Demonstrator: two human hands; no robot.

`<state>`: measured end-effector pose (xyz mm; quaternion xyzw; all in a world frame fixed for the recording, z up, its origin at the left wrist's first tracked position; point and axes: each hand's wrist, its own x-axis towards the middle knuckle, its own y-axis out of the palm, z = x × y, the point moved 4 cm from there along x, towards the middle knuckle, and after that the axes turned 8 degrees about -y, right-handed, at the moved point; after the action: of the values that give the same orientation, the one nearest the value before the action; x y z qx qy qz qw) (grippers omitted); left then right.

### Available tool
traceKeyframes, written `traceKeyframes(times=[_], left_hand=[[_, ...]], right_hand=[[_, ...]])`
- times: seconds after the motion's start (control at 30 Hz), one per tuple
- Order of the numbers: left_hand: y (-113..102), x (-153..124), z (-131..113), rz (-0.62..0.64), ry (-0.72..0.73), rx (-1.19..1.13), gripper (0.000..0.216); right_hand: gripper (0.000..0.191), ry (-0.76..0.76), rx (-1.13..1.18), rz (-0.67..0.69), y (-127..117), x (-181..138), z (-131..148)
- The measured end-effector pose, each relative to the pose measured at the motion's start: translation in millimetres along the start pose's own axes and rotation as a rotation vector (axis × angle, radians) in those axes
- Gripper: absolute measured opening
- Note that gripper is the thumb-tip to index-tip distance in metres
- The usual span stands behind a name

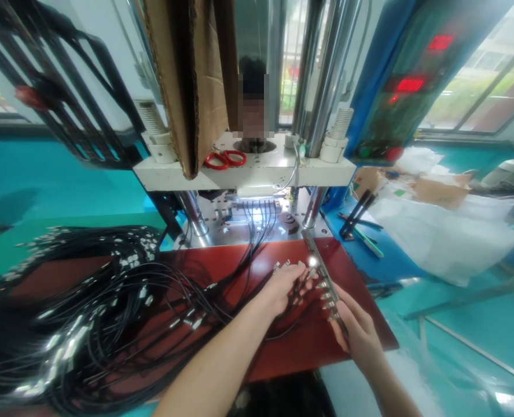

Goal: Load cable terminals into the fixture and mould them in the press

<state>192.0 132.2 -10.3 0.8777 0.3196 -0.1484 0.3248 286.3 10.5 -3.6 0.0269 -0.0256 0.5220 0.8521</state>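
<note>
My left hand (283, 285) is closed around a bunch of thin black cables (298, 284) whose metal plug ends stick out past the fingers. My right hand (356, 331) grips the near end of a long metal fixture bar (322, 272), which lies slanted on the red mat (292, 341) and carries a row of metal connectors. The cable ends in my left hand are right beside the bar's connectors. More black cables (259, 223) run from the mat up into the lit bay of the moulding press (243, 171).
A big tangled heap of black cables with metal ends (87, 307) covers the left of the mat. Red-handled scissors (224, 158) lie on the press top. Cardboard (187, 75) leans on the press. Black pliers (356, 214) and white plastic bags (439, 231) lie right. Another person stands behind the machine.
</note>
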Motion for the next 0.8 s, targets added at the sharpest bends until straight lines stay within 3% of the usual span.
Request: traceKeyframes(times=[0.13,0.4,0.7,0.8], left_hand=[[-0.6,-0.3,0.5,-0.021,-0.004,0.026,0.039],[5.3,-5.4,-6.9,-0.043,0.158,0.124,0.039],[-5.5,3.1,0.8,-0.037,-0.021,-0.022,0.036],[-2.1,1.6,1.2,-0.017,-0.019,-0.03,0.029]], right_hand=[[0.051,0.001,0.011,-0.017,-0.5,0.1,-1.0],[0.054,-0.026,0.015,0.047,-3.9,3.9,-8.5],[0.054,-0.031,0.023,0.046,-3.5,2.0,-8.3],[0.053,-0.034,0.017,0.044,-3.3,2.2,-7.6]])
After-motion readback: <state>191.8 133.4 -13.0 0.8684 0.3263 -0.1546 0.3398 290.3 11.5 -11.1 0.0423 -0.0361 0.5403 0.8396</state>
